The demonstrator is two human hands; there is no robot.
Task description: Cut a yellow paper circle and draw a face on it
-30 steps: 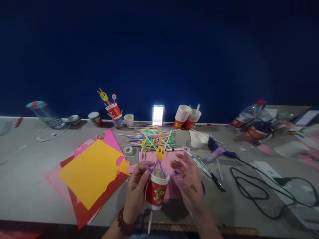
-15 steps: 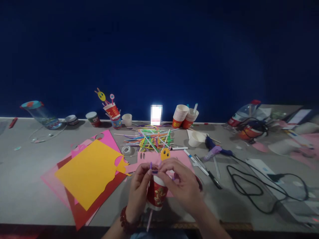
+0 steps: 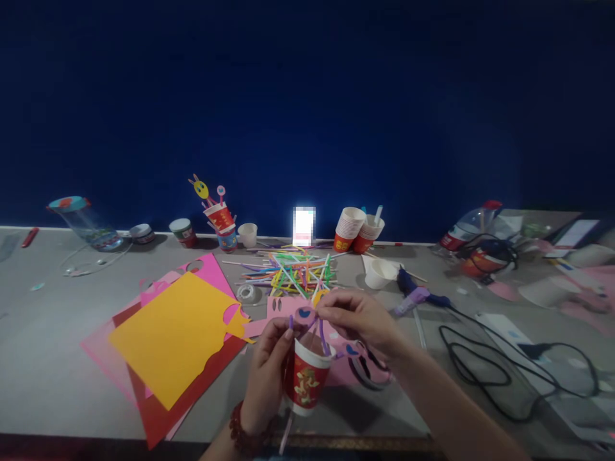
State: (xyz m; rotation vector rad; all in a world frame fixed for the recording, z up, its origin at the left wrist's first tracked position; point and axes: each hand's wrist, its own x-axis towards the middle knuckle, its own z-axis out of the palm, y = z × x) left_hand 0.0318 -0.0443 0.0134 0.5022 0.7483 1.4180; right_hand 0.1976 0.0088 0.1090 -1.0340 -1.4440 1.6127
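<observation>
A red paper cup (image 3: 306, 381) with a cartoon figure stands upright between my hands. My left hand (image 3: 270, 365) is closed around the cup's left side, its thumb and fingertips near the rim beside a purple strip. My right hand (image 3: 358, 318) pinches a purple pipe cleaner (image 3: 323, 336) above the cup. A pink paper disc (image 3: 304, 315) with a blue mark sits over the opening near my fingertips. Another pink disc (image 3: 352, 349) with a blue mark is at the cup's right. Below the cup a pale pink stick (image 3: 286, 432) points down.
Coloured sheets lie left, a yellow sheet (image 3: 175, 339) on top. Behind the cup are many pipe cleaners (image 3: 300, 272) and a tape roll (image 3: 246, 294). Scissors (image 3: 369, 374) lie right of the cup. A stack of paper cups (image 3: 350, 229), a glue gun (image 3: 413, 285) and a black cable (image 3: 473, 358) are farther away.
My right hand has moved up and right, away from the cup's rim, uncovering the opening. The pink disc with the blue mark now shows upright above the cup. My left hand stays at the cup.
</observation>
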